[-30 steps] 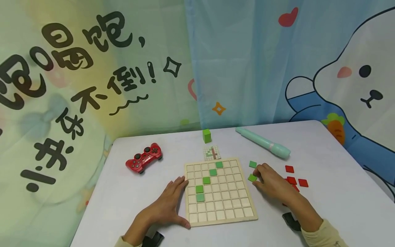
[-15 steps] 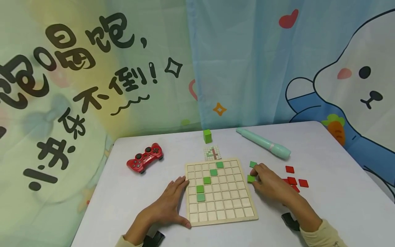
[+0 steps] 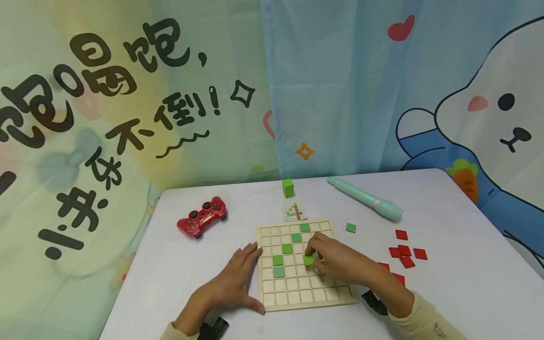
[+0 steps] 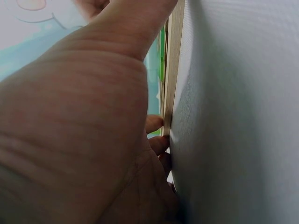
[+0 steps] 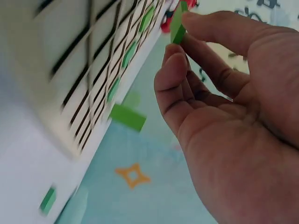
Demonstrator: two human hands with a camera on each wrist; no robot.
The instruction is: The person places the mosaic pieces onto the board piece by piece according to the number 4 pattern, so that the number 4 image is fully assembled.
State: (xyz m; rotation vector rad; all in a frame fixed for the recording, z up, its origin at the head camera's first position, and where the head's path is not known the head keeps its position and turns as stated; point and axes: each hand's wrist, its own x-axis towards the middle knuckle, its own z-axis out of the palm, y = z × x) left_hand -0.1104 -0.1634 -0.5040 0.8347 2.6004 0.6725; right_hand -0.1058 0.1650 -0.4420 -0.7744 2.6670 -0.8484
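A wooden grid board [image 3: 312, 283] lies on the table, with several green tiles [image 3: 287, 249] set in a diagonal line of its squares. Over the board's middle, my right hand [image 3: 340, 259] pinches a green tile [image 5: 177, 23] between thumb and fingertips; the right wrist view shows this tile held apart from the grid. At the board's left side rests my left hand [image 3: 231, 281], fingers straight and thumb spread, touching the edge [image 4: 174, 70]. A small pattern card [image 3: 294, 211] lies behind the board. One loose green tile [image 3: 351, 227] lies to the board's right.
Several red tiles [image 3: 406, 262] lie scattered at the right, some partly behind my right forearm. A red game controller [image 3: 202, 217] lies at the left. Toward the back edge stand a green cube [image 3: 288, 188] and a mint-green tube-shaped object [image 3: 365, 198].
My right hand picked up a green tile from the table right of the board and carried it left over the grid. My left hand stays at the board's edge.
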